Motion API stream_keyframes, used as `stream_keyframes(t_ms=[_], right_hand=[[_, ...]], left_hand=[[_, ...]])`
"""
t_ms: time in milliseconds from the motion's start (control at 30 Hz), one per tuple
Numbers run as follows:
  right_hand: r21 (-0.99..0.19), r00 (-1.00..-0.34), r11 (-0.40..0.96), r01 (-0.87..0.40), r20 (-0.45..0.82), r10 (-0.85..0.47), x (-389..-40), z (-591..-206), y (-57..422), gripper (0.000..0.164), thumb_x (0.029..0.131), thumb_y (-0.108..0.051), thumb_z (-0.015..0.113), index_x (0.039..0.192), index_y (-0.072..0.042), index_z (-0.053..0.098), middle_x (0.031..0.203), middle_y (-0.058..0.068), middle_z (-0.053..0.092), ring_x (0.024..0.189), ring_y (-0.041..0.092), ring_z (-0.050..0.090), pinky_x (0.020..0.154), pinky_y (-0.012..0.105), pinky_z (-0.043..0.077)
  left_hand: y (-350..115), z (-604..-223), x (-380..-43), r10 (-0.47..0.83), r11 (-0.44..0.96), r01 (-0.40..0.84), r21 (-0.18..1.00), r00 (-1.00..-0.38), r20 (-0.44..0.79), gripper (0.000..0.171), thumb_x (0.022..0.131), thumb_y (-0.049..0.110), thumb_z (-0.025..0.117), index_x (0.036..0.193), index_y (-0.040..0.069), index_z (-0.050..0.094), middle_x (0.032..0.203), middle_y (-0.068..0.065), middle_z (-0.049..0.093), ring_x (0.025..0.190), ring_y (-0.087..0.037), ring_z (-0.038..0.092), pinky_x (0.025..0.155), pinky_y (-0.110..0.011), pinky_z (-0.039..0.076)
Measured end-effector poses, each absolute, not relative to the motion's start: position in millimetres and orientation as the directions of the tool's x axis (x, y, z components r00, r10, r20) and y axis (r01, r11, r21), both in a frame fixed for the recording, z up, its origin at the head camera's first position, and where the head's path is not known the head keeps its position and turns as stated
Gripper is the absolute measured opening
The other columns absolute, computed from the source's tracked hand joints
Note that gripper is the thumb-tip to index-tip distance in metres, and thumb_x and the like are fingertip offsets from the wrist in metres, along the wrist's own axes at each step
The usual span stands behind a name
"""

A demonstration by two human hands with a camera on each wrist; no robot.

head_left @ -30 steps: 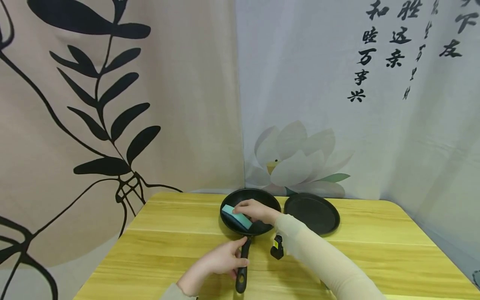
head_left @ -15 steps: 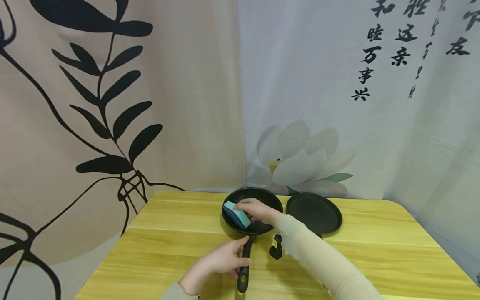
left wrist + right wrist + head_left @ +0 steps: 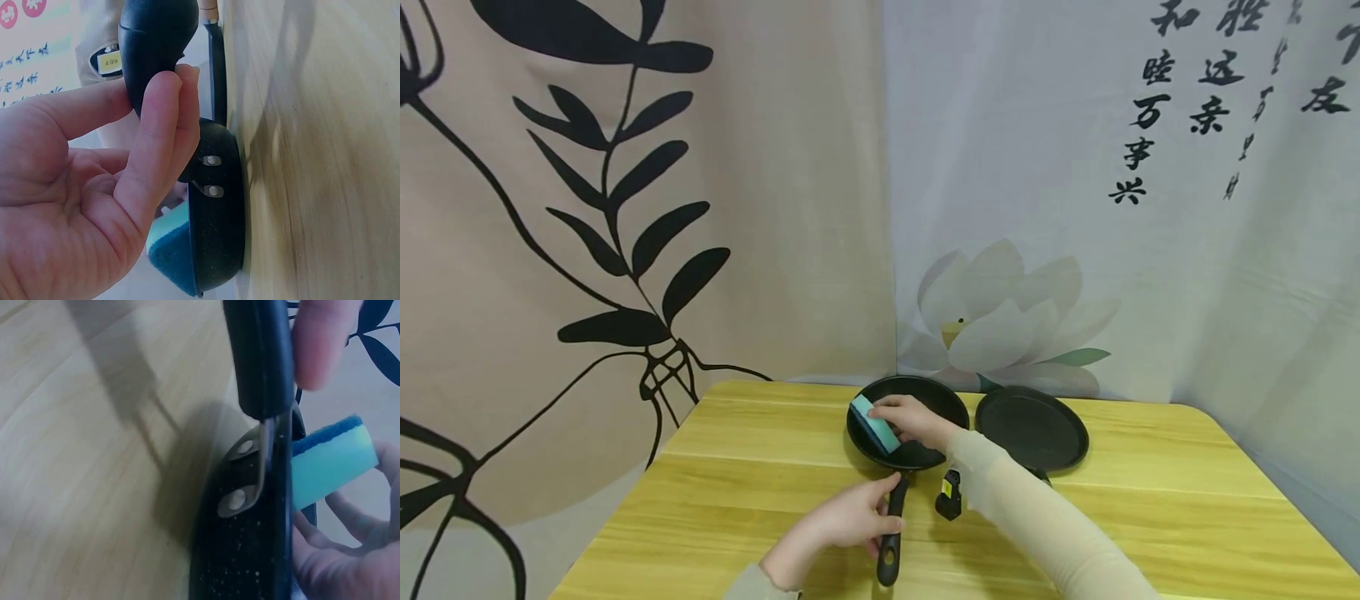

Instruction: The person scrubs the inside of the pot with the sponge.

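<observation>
A black frying pan (image 3: 917,387) sits near the back of the wooden table, its handle (image 3: 889,554) pointing toward me. My left hand (image 3: 853,515) grips that handle between thumb and fingers; the left wrist view shows the fingertips curled against its side. Inside the pan, my right hand (image 3: 917,421) holds a sponge (image 3: 876,427) with a light turquoise body and a dark blue scouring layer. The sponge (image 3: 334,459) stands tilted at the pan's left inner side, dark layer facing left. Its contact with the pan bottom is partly hidden.
A flat, shallow black pan (image 3: 1033,429) lies just right of the frying pan; my right sleeve (image 3: 1037,517) covers most of its handle. A small black device with a yellow label (image 3: 949,496) shows at the right wrist. Printed curtains (image 3: 805,208) hang behind the table (image 3: 752,467).
The sponge has turned in the pan, now pointing more toward and away from me, with less of its dark layer showing. The left hand keeps its hold. The head view has shifted slightly.
</observation>
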State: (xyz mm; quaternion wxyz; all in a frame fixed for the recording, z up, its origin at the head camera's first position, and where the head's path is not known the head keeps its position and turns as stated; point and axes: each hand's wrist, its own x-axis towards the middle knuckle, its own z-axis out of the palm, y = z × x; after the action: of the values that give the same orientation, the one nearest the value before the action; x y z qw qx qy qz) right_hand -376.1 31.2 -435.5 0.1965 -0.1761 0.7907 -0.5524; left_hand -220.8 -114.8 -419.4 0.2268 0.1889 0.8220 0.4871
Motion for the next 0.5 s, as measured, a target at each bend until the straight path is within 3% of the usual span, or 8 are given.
stream_keyframes(t_ms=[333,500], right_hand=[[-0.926,-0.869,0.371,-0.076,-0.121,-0.48,-384.0,-444.2,26.0,0.057,0.089,-0.035,0.069,0.14,-0.013,0.054,0.136,0.014,0.052,0.116,0.028,0.054,0.088,0.053,0.051],[-0.906,-0.873,0.406,-0.117,-0.101,-0.477,-383.5,-442.9,25.9,0.055,0.088,-0.032,0.071,0.138,-0.014,0.056,0.134,0.015,0.053,0.113,0.027,0.055,0.085,0.05,0.053]], left_hand=[[-114.7,-419.5,-220.4,0.535,0.446,0.092,0.89,-0.825,-0.183,0.068,0.093,0.007,0.064,0.148,-0.009,0.027,0.075,-0.009,0.061,0.053,-0.019,0.061,0.055,-0.048,0.057],[-115.0,-419.4,-220.2,0.53,0.453,0.092,0.887,-0.827,-0.185,0.068,0.093,0.007,0.065,0.148,-0.009,0.028,0.074,-0.01,0.06,0.052,-0.019,0.061,0.053,-0.045,0.057]])
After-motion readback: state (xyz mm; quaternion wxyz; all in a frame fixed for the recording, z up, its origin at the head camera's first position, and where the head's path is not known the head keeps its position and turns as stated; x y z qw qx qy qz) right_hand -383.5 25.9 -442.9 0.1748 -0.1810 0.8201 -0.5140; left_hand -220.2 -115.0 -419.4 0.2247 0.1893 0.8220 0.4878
